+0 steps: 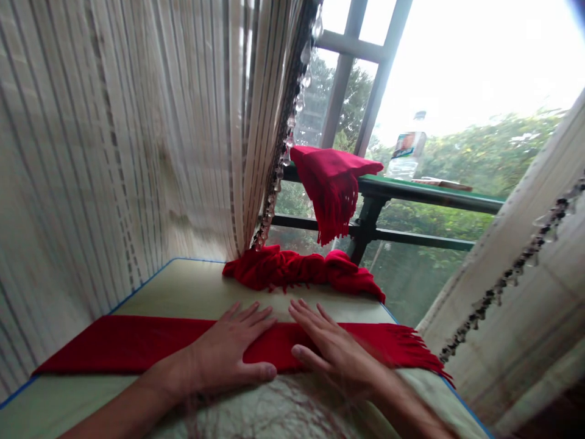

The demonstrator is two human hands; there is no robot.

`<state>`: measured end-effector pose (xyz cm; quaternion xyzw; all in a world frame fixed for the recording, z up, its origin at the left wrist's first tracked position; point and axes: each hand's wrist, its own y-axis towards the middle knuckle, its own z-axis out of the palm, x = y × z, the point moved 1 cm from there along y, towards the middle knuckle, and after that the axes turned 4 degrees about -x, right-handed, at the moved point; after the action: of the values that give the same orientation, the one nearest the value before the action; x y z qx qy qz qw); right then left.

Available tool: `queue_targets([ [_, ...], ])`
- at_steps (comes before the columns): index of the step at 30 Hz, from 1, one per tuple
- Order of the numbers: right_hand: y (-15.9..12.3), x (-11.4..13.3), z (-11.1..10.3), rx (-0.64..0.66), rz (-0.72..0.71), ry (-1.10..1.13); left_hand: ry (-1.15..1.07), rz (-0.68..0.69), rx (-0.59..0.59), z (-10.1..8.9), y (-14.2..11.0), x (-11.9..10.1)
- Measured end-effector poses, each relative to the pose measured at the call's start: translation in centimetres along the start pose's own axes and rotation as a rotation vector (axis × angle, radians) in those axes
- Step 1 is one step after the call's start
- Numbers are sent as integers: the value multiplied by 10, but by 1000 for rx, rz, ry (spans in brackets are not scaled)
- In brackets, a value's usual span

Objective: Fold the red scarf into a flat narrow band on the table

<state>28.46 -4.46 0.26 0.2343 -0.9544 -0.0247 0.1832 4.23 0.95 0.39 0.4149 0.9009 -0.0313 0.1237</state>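
Note:
A red fringed scarf [150,342] lies flat in a long folded strip across the pale green surface, its fringe hanging at the right edge. My left hand [223,350] rests over the middle of it, palm down with fingers spread. Just to the right, my right hand [331,347] is also palm down on the scarf, fingers stretched out and thumb apart. Neither hand grips anything. Beyond my fingertips a second red scarf [301,271] lies bunched up along the far edge.
The pale green surface [183,289] has blue edging. Another folded red scarf [329,174] drapes over the window railing [434,196], near a clear plastic bottle [406,152]. Striped curtains with bead trim hang left [137,122] and right [516,244].

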Motion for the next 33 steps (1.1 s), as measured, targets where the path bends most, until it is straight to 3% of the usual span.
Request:
queue_targets([
  [4, -1, -1, 2, 65, 14, 12, 17, -24, 34, -2, 0, -1],
  [17, -5, -11, -2, 45, 61, 41, 1, -2, 25, 0, -1, 4],
  [23, -6, -13, -2, -31, 43, 48, -3, -6, 21, -1, 1, 0],
  [28, -4, -7, -1, 34, 23, 49, -9, -4, -1, 1, 1, 2],
  [33, -3, -6, -3, 16, 21, 49, -4, -1, -1, -1, -1, 0],
])
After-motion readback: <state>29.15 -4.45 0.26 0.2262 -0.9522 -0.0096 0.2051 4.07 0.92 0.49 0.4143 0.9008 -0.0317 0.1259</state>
